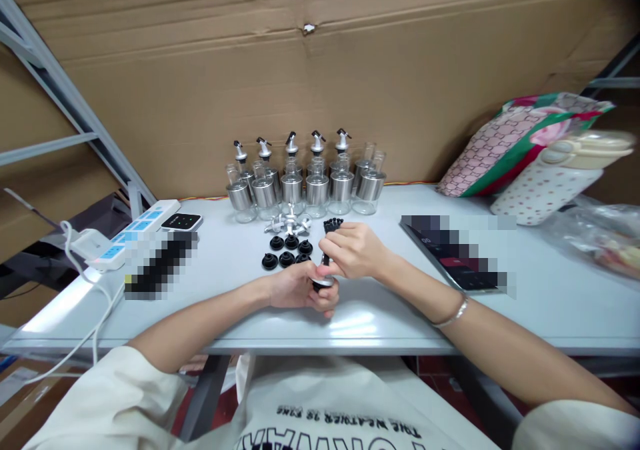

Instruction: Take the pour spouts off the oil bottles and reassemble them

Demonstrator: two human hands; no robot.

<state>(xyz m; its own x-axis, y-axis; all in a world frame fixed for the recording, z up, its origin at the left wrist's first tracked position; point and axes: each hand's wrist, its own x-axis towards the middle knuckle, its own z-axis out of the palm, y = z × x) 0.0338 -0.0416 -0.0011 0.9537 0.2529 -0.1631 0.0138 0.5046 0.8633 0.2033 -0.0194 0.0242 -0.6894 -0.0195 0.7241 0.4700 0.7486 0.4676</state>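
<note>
Left hand (pixel 295 286) curls its fingers closed round the base of a small spout (pixel 323 281), right hand (pixel 356 250) pinching its far end, neither clearly nearer; long axis roughly away from the body, black caps (pixel 287 259) just left, bottles (pixel 317 190) beyond, on the table (pixel 390 323).

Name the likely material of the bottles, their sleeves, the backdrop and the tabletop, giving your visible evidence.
Bottles: clear and glossy, probably glass, as the necks are see-through; clear plastic is possible.
Sleeves: silvery metal by their sheen, perhaps steel.
Backdrop: matt brown cardboard, creased and torn.
Tabletop: smooth, pale, reflecting light; laminate or painted metal, I can't tell.
</note>
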